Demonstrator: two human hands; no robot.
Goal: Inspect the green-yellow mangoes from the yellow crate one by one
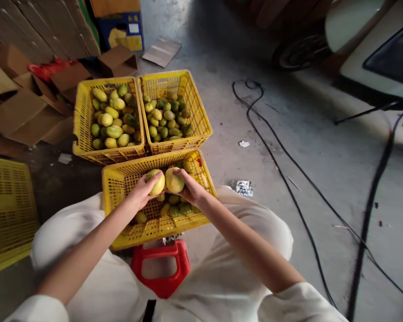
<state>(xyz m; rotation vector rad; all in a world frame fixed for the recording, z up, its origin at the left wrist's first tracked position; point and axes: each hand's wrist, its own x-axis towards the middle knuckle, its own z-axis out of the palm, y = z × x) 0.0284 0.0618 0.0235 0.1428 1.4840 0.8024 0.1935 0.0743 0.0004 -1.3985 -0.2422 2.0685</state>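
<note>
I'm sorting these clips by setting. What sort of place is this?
Probably a garage or storeroom used for sorting fruit: bare concrete floor, yellow crates of green-yellow fruit, flattened cardboard boxes and a parked vehicle's wheel.

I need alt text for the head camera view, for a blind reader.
A seated person's left hand and right hand each hold a yellow-green fruit over a nearly empty yellow crate. Two fuller yellow crates stand beyond on the concrete floor.
</note>
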